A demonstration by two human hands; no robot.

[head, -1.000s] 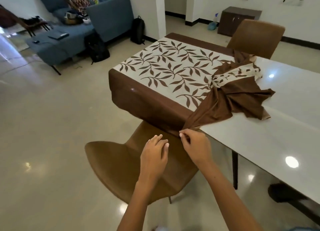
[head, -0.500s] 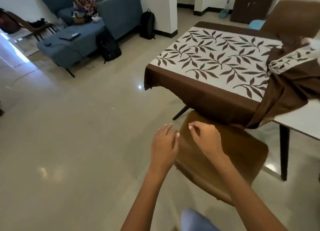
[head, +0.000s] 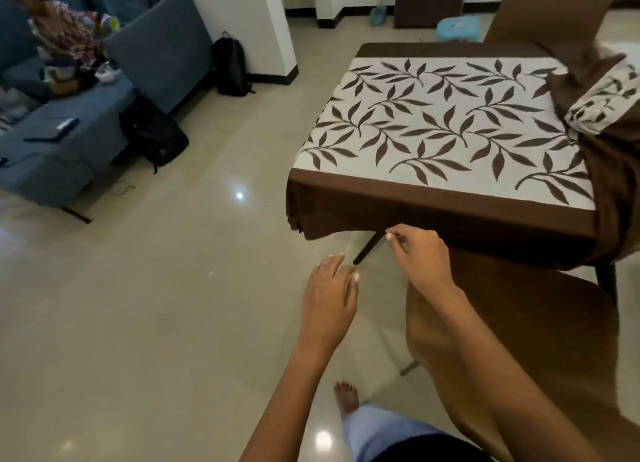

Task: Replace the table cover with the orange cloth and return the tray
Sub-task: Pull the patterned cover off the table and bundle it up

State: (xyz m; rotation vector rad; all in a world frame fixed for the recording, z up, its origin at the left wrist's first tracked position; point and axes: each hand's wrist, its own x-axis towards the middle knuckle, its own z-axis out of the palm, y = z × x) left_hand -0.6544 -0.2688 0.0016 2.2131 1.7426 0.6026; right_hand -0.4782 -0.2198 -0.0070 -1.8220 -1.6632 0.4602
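- While the right hand reaches toward the hanging brown border of the table cover, its fingers are curled with the tips drawn together just below the hem; whether they pinch the cloth cannot be told.
- At eight o'clock from it, the left hand hovers over the floor, fingers relaxed and loosely spread, holding nothing.
- Leaf-patterned and brown-edged, the cover lies flat on the near end of the table, at twelve to one o'clock from the hands, and is bunched in a heap at three o'clock.
- A brown chair stands under the right forearm.
- A blue sofa sits at ten o'clock.
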